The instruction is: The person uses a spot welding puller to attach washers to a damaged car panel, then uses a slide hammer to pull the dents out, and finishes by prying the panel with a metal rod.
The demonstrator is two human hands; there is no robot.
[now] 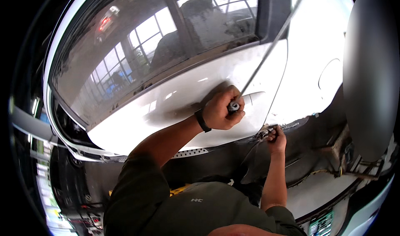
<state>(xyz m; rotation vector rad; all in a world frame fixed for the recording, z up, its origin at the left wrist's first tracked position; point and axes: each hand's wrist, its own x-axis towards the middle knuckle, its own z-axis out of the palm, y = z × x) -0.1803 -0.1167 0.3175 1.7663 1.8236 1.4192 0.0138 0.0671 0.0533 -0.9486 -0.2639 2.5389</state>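
fingers [237,118] of the left hand [221,109] wrap a metal rod [270,48], seemingly steadying its near end; whether the right hand [277,143] holds anything, i cannot tell.

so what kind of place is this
Probably an auto body repair workshop: there's a white car with an apparently damaged lower edge, a long metal rod in the person's left hand, and what looks like a green tool set nearby.

Left hand [223,109] curled into a fist, right hand [276,142] lower, right forearm [275,175] nearly upright
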